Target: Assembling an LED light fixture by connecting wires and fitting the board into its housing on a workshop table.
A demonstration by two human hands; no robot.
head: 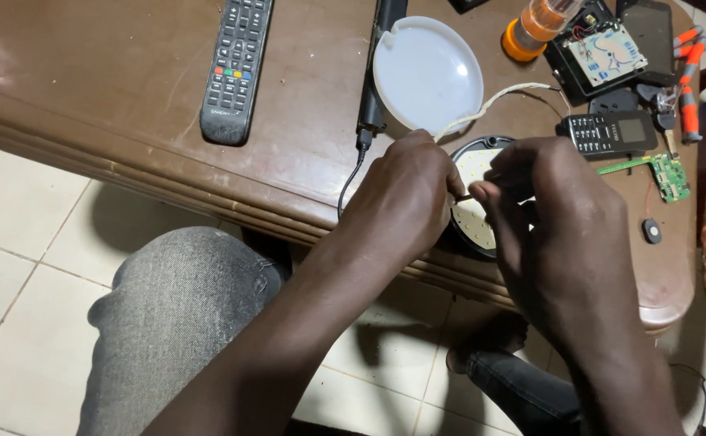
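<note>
both hands pinch a thin wire over the round led lamp base (476,194) at the table edge — left hand (397,202) and right hand (555,218), fingertips closed tight; best held steady, braced on the rim.

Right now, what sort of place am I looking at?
Probably a home electronics repair spot, not a proper workshop: a brown table on a tiled floor, with bare circuit boards, pliers and an opened round LED lamp under both hands.
</note>
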